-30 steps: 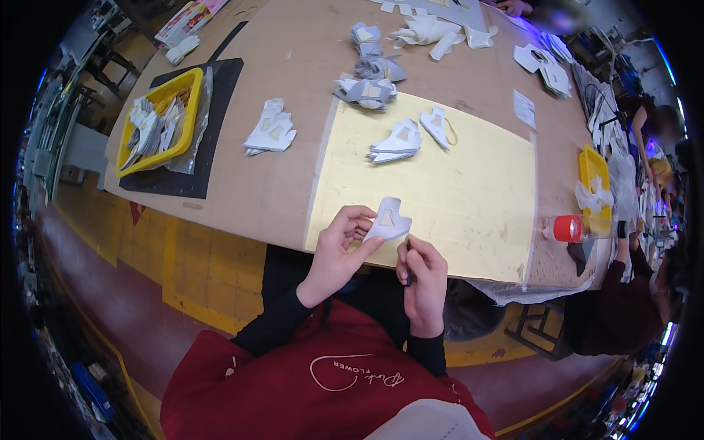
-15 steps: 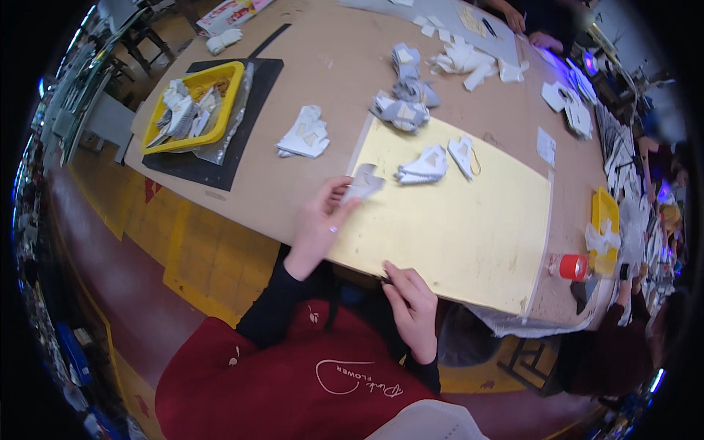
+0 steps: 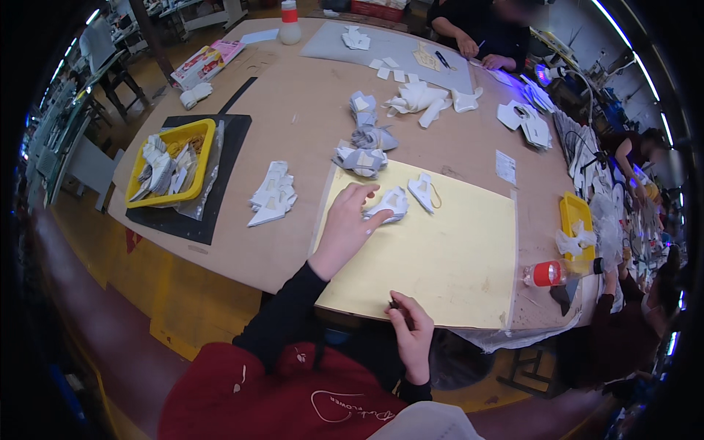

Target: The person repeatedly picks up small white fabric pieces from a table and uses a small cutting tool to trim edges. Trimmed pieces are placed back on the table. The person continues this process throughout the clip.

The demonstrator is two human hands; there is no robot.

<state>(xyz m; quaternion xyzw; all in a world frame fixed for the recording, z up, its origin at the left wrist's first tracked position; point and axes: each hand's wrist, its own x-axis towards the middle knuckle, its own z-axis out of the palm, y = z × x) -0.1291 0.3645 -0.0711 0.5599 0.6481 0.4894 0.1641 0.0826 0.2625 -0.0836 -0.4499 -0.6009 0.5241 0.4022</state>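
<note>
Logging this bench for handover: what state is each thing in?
left hand, open at the middle white stack
right hand, closed on a dark object
middle white stack, pieces overlapping
left white stack, fanned out
yellow sheet, flat
grey bundles, bunched together
left tray, uncovered, holding pieces
right tray, uncovered
right bottle, capped
lamp, lit

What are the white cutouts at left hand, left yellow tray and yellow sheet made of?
White cutouts: possibly leather or coated fabric; matte, thin layers, crisp edges.
Left yellow tray: probably plastic; smooth, uniform color.
Yellow sheet: likely paper or card; flat, matte, smudged.
</note>
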